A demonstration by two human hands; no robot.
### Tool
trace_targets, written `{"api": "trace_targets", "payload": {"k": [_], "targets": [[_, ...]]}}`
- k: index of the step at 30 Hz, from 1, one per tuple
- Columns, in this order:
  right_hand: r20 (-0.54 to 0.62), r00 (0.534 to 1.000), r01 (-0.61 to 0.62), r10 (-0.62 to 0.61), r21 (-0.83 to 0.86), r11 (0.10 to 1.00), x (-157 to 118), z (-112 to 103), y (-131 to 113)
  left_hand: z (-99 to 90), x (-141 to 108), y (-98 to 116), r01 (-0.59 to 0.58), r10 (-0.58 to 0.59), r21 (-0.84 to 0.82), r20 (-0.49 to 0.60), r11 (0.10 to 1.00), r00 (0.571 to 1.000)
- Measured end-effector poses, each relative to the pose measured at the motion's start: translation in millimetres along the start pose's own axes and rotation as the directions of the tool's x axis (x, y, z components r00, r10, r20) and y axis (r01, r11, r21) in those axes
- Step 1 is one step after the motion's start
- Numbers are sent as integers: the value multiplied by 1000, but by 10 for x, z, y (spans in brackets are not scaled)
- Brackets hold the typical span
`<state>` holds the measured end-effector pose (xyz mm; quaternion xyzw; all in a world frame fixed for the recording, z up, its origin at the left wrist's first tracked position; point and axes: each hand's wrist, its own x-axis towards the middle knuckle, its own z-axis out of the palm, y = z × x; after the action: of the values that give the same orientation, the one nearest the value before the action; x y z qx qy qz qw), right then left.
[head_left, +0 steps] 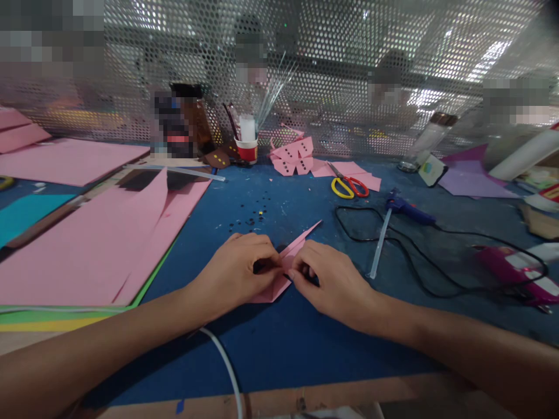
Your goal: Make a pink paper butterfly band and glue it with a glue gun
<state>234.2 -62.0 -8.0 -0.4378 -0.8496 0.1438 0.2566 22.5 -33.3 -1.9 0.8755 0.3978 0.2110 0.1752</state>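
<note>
Cable, pale, one: curving over the near edge of the tabletop (332,355), its upper end by my left forearm. (233,375)

Folded pink paper (273,291), one: mid-tabletop, between my hands, its narrow tip pointing toward the far right corner.

Left hand (244,265), mine: thumb and forefinger brought together in a pinch on the paper, a loop of space behind the tips.

Right hand (329,282), mine: thumb and forefinger drawn close together at the paper; whether they fully meet, or on what, I cannot tell. Dark sliver by the tips, too small to name.

Handling, my judgement: keep the left pinch firm but light, so the thin sheet neither slips nor creases; work with the right fingertips only, in small movements, and press flat against the tabletop where firmness is wanted.

Pose: forearms enter from the near left and near right corners and converge; wrists low, backs of the hands upward, fingers curled inward, tips almost meeting.

Surroundings: black bits (251,221), scattered beyond my left hand; spotted pink paper piece (290,154), paper cup (247,151) and scissors (348,180), toward the far edge; glue gun (408,210) with glue stick (381,244), toward the right edge; large pink sheets (82,244), stacked toward the left edge.
</note>
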Motion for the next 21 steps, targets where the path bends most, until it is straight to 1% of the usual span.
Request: {"api": "trace_targets", "payload": {"k": [8, 14, 21], "targets": [[10, 1000, -1, 1, -1, 1000, 7, 5, -1, -1, 3, 0, 12, -12, -6, 6, 1000, 1000], [9, 1000, -5, 5, -27, 1000, 9, 10, -2, 11, -3, -12, -8, 8, -14, -21, 1000, 1000], [16, 1000, -3, 3, -25, 1000, 28, 14, 4, 27, 5, -3, 26, -26, -23, -21, 999, 999]]}}
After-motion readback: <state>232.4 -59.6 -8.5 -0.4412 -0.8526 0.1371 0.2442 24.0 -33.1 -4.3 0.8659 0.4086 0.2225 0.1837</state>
